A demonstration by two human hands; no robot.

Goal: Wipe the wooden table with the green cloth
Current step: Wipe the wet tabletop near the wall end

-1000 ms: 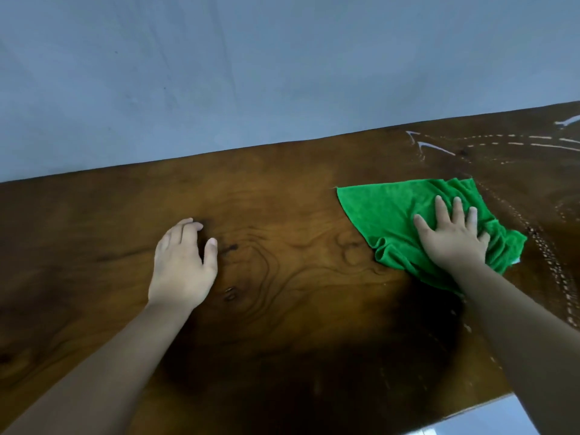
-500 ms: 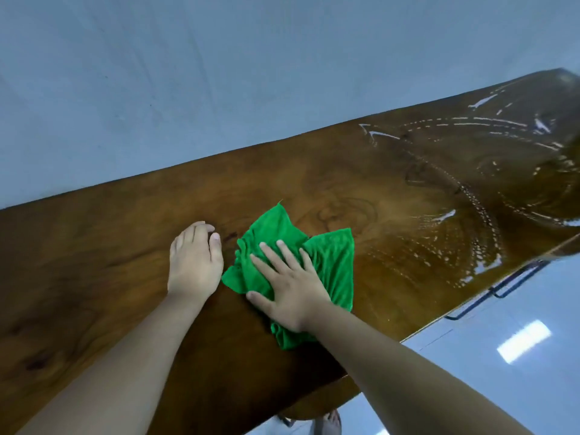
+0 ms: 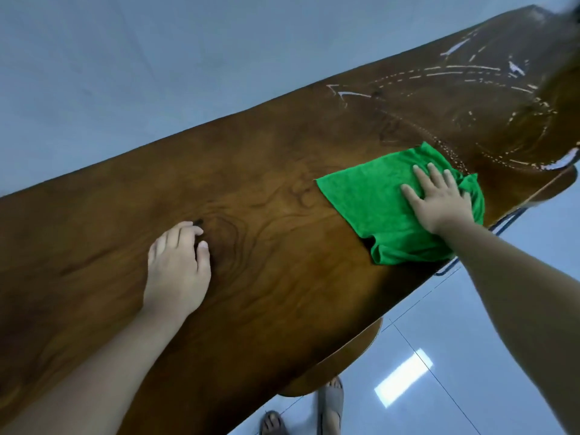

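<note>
A long dark wooden table (image 3: 282, 277) with strong grain runs across the view, tilted up to the right. The green cloth (image 3: 370, 199) lies spread on its right part, close to the near edge. My right hand (image 3: 436, 199) presses flat on the cloth's right half, fingers spread. My left hand (image 3: 177, 268) rests palm down on the bare wood to the left, fingers together, holding nothing. Wet streaks (image 3: 455, 73) shine on the table's far right end.
A pale wall (image 3: 157, 73) stands right behind the table's far edge. Below the near edge are a glossy tiled floor (image 3: 439, 356), my feet in sandals (image 3: 329, 403), a rounded wooden seat (image 3: 345, 362) and a dark metal frame (image 3: 502, 224).
My right hand has swept the cloth from beside my left hand back to the right, and the cloth has spread out flatter. My left hand has stayed planted.
</note>
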